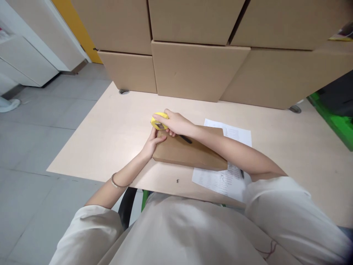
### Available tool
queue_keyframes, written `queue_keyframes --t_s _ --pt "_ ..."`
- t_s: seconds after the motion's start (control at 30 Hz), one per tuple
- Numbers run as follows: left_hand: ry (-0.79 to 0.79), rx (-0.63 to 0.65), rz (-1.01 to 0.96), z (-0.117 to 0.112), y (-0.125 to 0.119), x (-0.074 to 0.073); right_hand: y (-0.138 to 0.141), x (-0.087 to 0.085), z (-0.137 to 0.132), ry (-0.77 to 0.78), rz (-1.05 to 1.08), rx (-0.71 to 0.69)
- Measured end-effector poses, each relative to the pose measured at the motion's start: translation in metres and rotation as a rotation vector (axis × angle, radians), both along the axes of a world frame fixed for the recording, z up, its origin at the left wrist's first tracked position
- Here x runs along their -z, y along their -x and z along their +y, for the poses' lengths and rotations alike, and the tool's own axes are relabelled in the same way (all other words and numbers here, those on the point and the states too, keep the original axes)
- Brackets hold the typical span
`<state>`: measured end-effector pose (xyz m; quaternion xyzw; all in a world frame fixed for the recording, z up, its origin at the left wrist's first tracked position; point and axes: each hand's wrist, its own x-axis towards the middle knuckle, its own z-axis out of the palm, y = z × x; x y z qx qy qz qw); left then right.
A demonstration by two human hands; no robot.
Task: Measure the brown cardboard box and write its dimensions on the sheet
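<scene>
A yellow tape measure is gripped in my right hand, over the far left corner of a flat brown cardboard box. A black strap reaches out from under that hand across the box top. My left hand is closed on the box's left end, its thumb on the top and its other fingers at the side, partly hidden. Its forefinger lies close below the tape measure; whether they touch I cannot tell. No drawn-out blade is clearly visible.
Printed paper sheets lie partly under the box on the pale table. Large stacked cartons wall off the table's far side. A small dark mark or object is near the front edge. Green-edged equipment stands at the right.
</scene>
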<state>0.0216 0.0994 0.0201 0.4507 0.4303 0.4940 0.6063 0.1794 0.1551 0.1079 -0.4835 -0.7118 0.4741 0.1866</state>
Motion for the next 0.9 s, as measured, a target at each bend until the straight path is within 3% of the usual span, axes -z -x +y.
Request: queue_keyframes --t_s 0.1,0.2,0.33,0.43,0.53,0.63,0.9 --pt "0.039 0.027 0.021 -0.001 0.002 -0.002 -0.011 0.000 -0.002 0.007 -0.002 0.014" --pt "0.068 0.022 0.062 0.000 0.004 -0.001 -0.040 0.003 -0.005 0.035 0.047 0.053" --pt "0.112 0.020 0.071 0.001 0.005 -0.002 -0.111 0.008 -0.019 0.059 0.135 0.214" --pt "0.111 0.026 0.085 0.001 0.005 -0.006 -0.173 0.014 -0.034 -0.045 0.178 0.357" --pt "0.118 0.019 0.107 0.000 0.004 -0.011 -0.216 0.023 -0.048 -0.131 0.199 0.461" --pt "0.156 0.007 0.096 -0.001 0.004 -0.013 -0.229 0.035 -0.056 -0.144 0.181 0.519" --pt "0.144 0.021 0.102 0.000 0.006 -0.010 -0.222 0.057 -0.052 -0.119 0.260 0.613"
